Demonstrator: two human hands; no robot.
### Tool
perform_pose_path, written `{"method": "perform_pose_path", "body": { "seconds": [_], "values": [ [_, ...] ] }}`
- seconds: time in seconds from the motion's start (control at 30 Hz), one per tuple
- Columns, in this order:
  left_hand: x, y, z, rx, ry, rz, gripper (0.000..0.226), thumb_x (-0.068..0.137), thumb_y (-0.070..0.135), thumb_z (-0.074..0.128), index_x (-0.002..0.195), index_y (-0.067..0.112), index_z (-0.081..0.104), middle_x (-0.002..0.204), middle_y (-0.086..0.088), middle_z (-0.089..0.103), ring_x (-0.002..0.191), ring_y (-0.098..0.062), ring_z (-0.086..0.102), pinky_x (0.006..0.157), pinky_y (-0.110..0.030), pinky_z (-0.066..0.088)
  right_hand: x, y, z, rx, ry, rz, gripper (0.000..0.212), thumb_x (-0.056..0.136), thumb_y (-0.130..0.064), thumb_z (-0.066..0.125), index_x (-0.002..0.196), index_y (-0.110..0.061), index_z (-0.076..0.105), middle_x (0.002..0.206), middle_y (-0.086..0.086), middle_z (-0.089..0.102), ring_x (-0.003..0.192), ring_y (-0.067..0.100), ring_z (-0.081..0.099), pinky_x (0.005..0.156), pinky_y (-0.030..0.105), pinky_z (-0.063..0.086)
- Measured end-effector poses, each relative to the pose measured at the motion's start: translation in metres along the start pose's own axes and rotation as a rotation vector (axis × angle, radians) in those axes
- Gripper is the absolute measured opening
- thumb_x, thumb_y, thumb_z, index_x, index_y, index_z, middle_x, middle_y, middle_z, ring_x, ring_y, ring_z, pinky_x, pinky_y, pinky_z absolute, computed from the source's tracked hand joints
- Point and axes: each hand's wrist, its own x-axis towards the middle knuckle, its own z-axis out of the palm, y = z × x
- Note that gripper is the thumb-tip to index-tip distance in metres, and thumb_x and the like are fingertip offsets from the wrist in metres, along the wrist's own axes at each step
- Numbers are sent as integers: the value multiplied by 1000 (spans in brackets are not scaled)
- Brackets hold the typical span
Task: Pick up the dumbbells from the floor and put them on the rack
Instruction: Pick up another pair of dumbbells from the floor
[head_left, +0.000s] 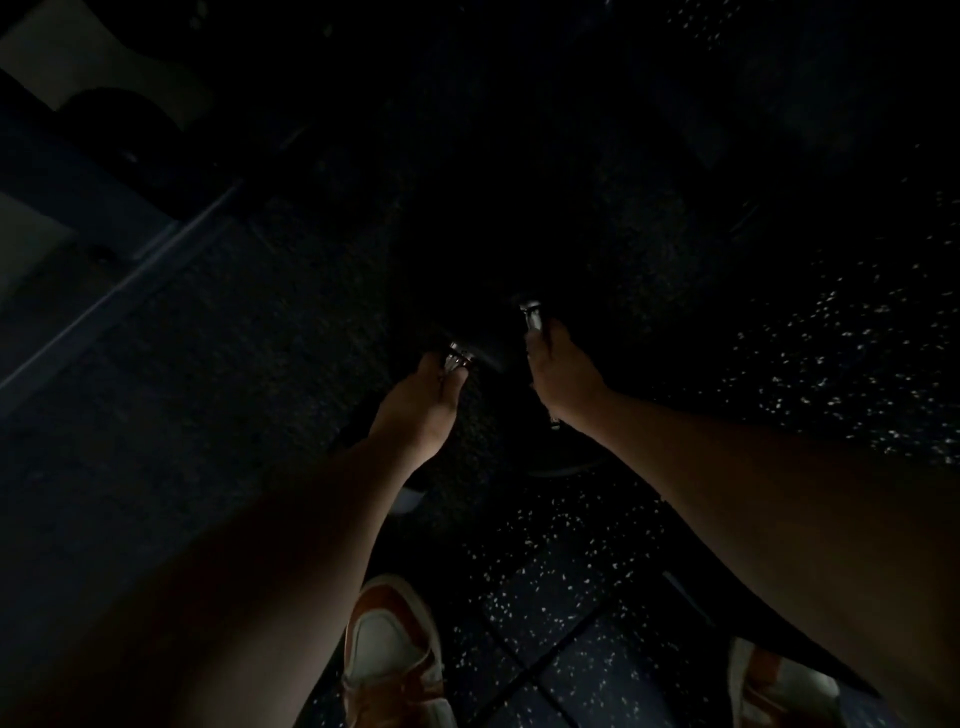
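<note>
The scene is very dark. My left hand (415, 410) is closed around the chrome handle of a dumbbell (458, 358), whose black head fades into shadow beyond it. A second dumbbell's chrome handle (532, 316) sticks out above my right hand (563, 376), which is wrapped around it. A dark round head (566, 465) shows below my right wrist. Whether the dumbbells rest on the floor or hang above it cannot be told. The rack (104, 171) appears as a dim frame at the upper left.
Speckled rubber floor tiles (561, 587) lie underfoot. My two orange-and-white shoes (389, 660) (779, 686) stand at the bottom edge. A pale rail (119, 291) runs diagonally along the left side. A dark round weight (109, 124) sits on the rack frame.
</note>
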Motion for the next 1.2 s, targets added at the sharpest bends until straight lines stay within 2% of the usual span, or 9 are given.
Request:
{"method": "perform_pose_path", "body": {
  "seconds": [0.13,0.37,0.47,0.67,0.8,0.93,1.0,1.1,1.2],
  "values": [
    [-3,-1,1,-36,57,-6,35,100,49,36,120,22,46,78,1,59,59,-13,50,59,-32,38,5,-5,7,36,23,24,45,103,-35,37,141,-9,36,123,22,60,110,40,59,78,30,37],
    [-20,-17,1,-205,293,-180,34,100,47,38,116,18,46,79,3,56,65,-23,56,59,-31,36,1,-3,8,-21,22,-17,47,101,-33,46,139,-8,36,116,21,62,103,39,61,74,31,40],
    [-20,-19,2,-264,315,-254,38,99,48,37,121,17,44,96,-14,66,81,-37,64,67,-35,38,3,-4,7,-53,24,-39,56,99,-34,53,143,-8,33,121,25,62,107,42,61,78,37,47],
    [-17,-21,3,-373,289,-259,46,91,63,36,124,31,44,85,1,64,74,-24,64,68,-37,49,3,-7,7,42,15,10,52,97,-39,54,138,-11,38,102,24,64,94,45,64,79,52,55],
    [-18,-21,1,-498,235,-291,62,84,73,37,133,35,44,100,-12,68,82,-31,69,75,-52,60,3,-8,7,63,21,33,48,98,-38,54,135,-11,41,91,16,57,83,36,61,65,39,46],
    [-23,-16,-2,-541,243,-282,58,81,73,40,126,38,49,109,-23,66,96,-44,65,83,-59,55,2,-4,7,38,18,19,43,100,-29,53,137,-11,40,112,22,64,90,36,63,58,25,37],
    [-25,-13,-3,-539,264,-296,59,78,73,39,121,35,53,106,-22,67,95,-44,66,84,-59,55,-5,2,6,25,35,11,42,100,-30,53,137,-12,41,113,15,65,84,26,60,56,19,39],
    [-37,-3,-4,-539,277,-315,58,80,71,40,119,30,55,105,-21,68,95,-43,66,85,-59,54,-20,9,-1,-2,30,-12,37,101,-24,51,135,-12,42,93,-5,55,75,16,55,64,23,42],
    [-60,18,-10,-560,298,-306,55,83,68,40,115,27,56,103,-21,68,91,-41,67,83,-59,55,-43,5,-17,43,64,-6,38,99,-30,55,132,-13,43,94,7,58,78,25,59,65,33,49]
  ]
}}
